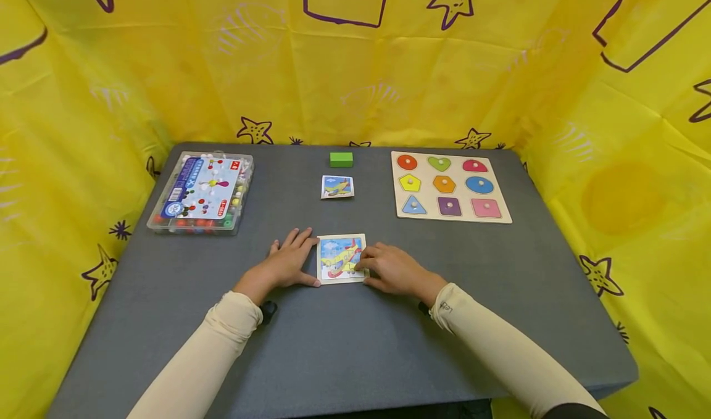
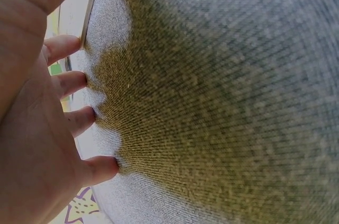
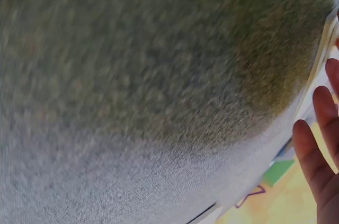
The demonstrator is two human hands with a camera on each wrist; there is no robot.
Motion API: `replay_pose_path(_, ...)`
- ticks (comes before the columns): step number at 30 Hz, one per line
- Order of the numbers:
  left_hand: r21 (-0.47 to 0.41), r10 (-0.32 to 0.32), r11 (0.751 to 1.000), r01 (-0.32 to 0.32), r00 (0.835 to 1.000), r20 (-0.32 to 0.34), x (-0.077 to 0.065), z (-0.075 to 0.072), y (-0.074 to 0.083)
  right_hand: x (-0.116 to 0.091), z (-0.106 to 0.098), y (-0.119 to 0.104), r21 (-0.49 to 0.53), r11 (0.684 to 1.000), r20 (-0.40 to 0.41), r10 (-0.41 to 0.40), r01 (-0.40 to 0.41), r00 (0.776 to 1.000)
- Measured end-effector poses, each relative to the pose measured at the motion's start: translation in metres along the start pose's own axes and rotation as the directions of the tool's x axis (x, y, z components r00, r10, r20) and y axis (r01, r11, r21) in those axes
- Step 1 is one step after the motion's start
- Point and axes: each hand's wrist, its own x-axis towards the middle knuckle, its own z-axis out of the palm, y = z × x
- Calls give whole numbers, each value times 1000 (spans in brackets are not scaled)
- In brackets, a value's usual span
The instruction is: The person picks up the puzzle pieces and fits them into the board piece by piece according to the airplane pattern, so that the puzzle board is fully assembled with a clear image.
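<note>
A framed airplane jigsaw puzzle (image 1: 336, 260) lies flat on the grey table, its yellow plane picture fitted together in a pale wooden frame. At its left side is my left hand (image 1: 285, 263), fingers spread, with the thumb and index finger touching the frame edge. In the left wrist view, the left fingertips (image 2: 108, 168) rest on the tablecloth. My right hand (image 1: 397, 271) reaches over the puzzle's right side, fingertips on the pieces and thumb by the lower right corner. The right wrist view catches loosely extended fingers (image 3: 312, 152); their contact with the pieces is hidden there.
Behind the puzzle lie a small airplane picture card (image 1: 337, 187) and a green block (image 1: 341, 160). A clear plastic case (image 1: 202, 187) of coloured parts is at the left. A wooden shape board (image 1: 451, 187) with knobbed pieces lies right. Yellow curtains (image 1: 355, 67) enclose the table.
</note>
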Motion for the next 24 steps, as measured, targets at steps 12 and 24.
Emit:
replay_pose_path(12,-1,-3,1000,3,1000,7,0,0,0,4,4,2,-54,998,-61,-16,12,998)
replay_pose_path(24,3,-16,1000,16,1000,13,0,-2,4,4,3,-1,-199,977,-61,-85,71,995)
